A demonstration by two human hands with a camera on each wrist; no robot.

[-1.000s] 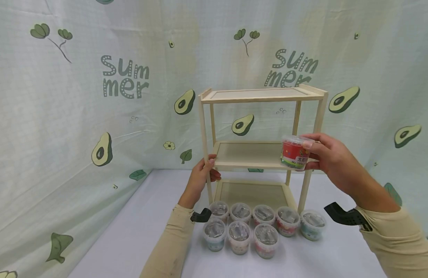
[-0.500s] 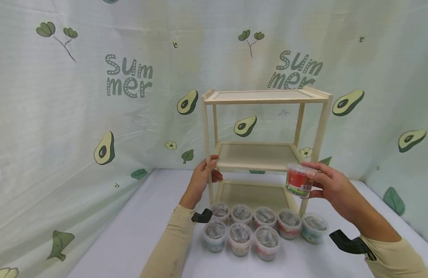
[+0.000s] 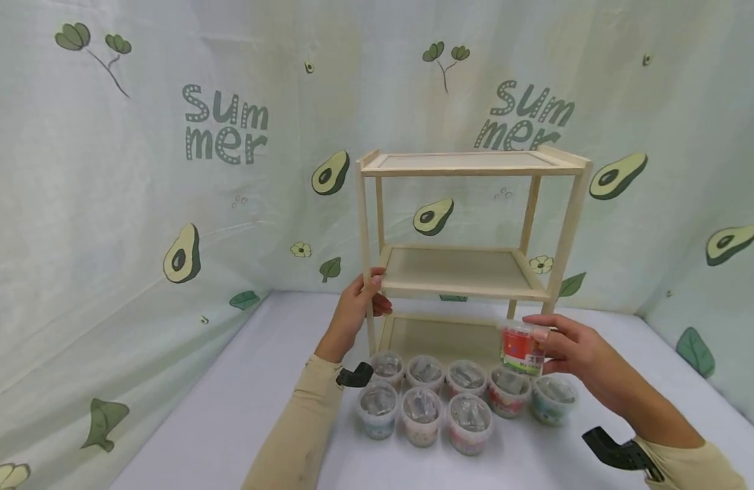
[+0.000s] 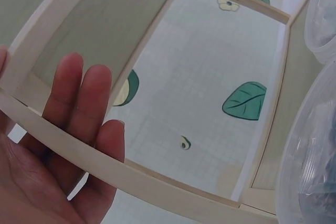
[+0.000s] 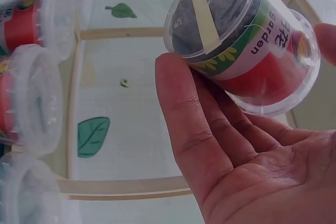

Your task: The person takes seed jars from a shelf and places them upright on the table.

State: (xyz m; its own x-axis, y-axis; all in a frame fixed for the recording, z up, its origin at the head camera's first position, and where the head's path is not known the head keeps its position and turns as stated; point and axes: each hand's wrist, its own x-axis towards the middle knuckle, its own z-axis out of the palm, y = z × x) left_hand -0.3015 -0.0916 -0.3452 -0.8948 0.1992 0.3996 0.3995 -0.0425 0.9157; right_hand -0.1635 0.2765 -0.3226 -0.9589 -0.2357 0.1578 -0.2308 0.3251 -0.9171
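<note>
My right hand (image 3: 576,350) grips a clear plastic cup (image 3: 519,346) with a red label and a lid. The cup hangs upright in front of the wooden rack's right post, just above the right end of the back row of cups. In the right wrist view, the printed word "garden" and dark contents show on the held cup (image 5: 236,40). My left hand (image 3: 354,306) holds the rack (image 3: 463,295) at its left front post by the middle shelf. Seen from the left wrist, the fingers (image 4: 86,98) curl round that pale wooden bar.
Several similar lidded cups stand in two rows before the rack, including a pink one (image 3: 469,425) in front and a blue-green one (image 3: 553,400) at the right. White cloth covers the table (image 3: 279,381). A curtain (image 3: 279,122) printed with avocados hangs behind.
My right hand has lowered the cup from the front of the middle shelf to just above the back row of cups. The left hand keeps its hold on the rack.
</note>
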